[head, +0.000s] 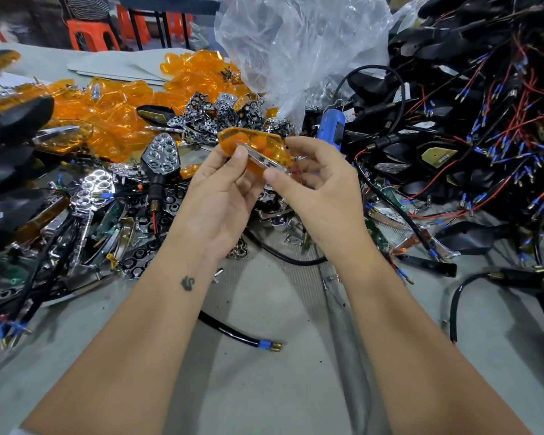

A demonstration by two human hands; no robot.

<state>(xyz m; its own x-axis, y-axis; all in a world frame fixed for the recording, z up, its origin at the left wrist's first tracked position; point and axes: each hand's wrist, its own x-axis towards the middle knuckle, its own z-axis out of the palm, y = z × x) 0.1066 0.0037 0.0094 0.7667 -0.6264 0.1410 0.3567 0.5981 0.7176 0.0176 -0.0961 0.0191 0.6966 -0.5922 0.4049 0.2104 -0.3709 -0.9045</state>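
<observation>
Nearest was the grey table (264, 387), matte and gritty. A glossy black cable (230, 331) with a blue sleeve and brass tip lay at 6 o'clock of the hands. Above it, left hand (220, 196) and right hand (322, 196) were both clamped on one amber lens (248, 142), held off the table at centre. It was a translucent, smooth, pointed-oblong shell with a chrome reflector (266, 161) seated in its underside. Left thumb sat on the near edge, right thumb at the chrome end, fingers curled behind.

- 9 o'clock: black finished indicator (161, 157) with dimpled mirror cups, lying on tangled scrap.
- 11: heap of loose lenses (113, 114).
- 12: pile of honeycomb reflectors (230, 113), then a crinkled clear plastic bag (296, 42).
- 1: blue tool (330, 127), half hidden.
- 2 to 3: black housings (453, 58) snarled in red and blue wires, crowding the right hand.
</observation>
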